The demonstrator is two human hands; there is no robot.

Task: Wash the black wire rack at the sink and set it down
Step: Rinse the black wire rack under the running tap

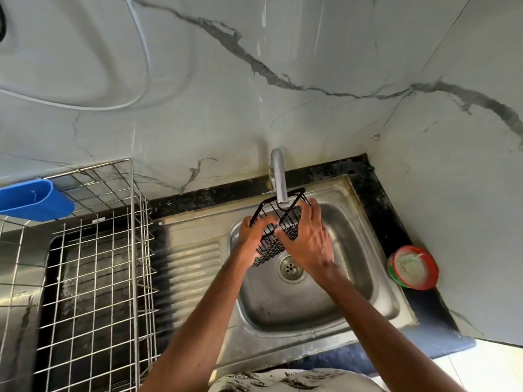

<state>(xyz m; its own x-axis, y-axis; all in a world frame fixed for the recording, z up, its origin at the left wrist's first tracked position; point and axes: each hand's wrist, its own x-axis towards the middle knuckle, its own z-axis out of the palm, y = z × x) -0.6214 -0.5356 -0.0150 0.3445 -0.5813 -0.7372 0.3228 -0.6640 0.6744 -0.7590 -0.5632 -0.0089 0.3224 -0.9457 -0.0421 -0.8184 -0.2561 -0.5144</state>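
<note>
Forearms (203,321) over sink (325,306). Left hand (250,233) and right hand (308,241) clasp black wire rack (291,223), fingers curled. Under tap (278,176), likely for rinsing.

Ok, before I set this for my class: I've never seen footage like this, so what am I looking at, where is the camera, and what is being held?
There is no machine here. A person works with bare hands, and one wide-angle camera worn on their head looks down, so the arms enter from the bottom. The left hand and the right hand both hold a black wire rack under the faucet, above the steel sink. Whether water is running cannot be told. To the left stands a silver dish rack with a blue plastic holder at its edge. Right of the sink, on the dark counter, sits a red-rimmed tub.
</note>
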